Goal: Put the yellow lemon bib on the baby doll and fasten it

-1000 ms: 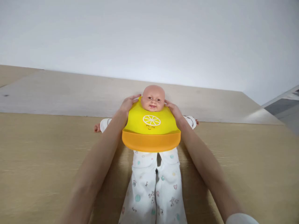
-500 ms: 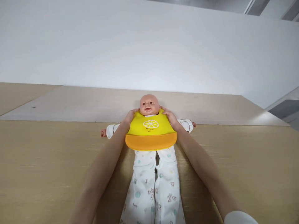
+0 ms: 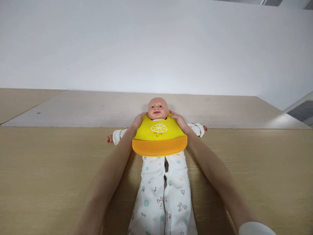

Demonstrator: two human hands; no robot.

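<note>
Two bare forearms reach from the near edge of the bench (image 3: 49,169) toward its far edge. A white sleeve (image 3: 254,228) covers the near end of the right one. Between them a doll (image 3: 162,195) lies on its back along the middle of the bench. Its legs, in white printed trousers, point to the near edge, and its head is at the far edge. A yellow bib (image 3: 158,135) with an orange pocket and a lemon drawing covers the doll's chest. The left hand (image 3: 138,120) rests on one upper corner of the bib, just beside the doll's neck. The right hand (image 3: 178,120) rests on the other corner in the same way. The fingers of both hands go behind the neck and are hidden, so I cannot tell if each grip is closed on the neck strap or only touches it. The doll's short arms lie spread along the far edge. Beyond this edge a paler board (image 3: 85,107) continues to a white wall (image 3: 156,49).
</note>
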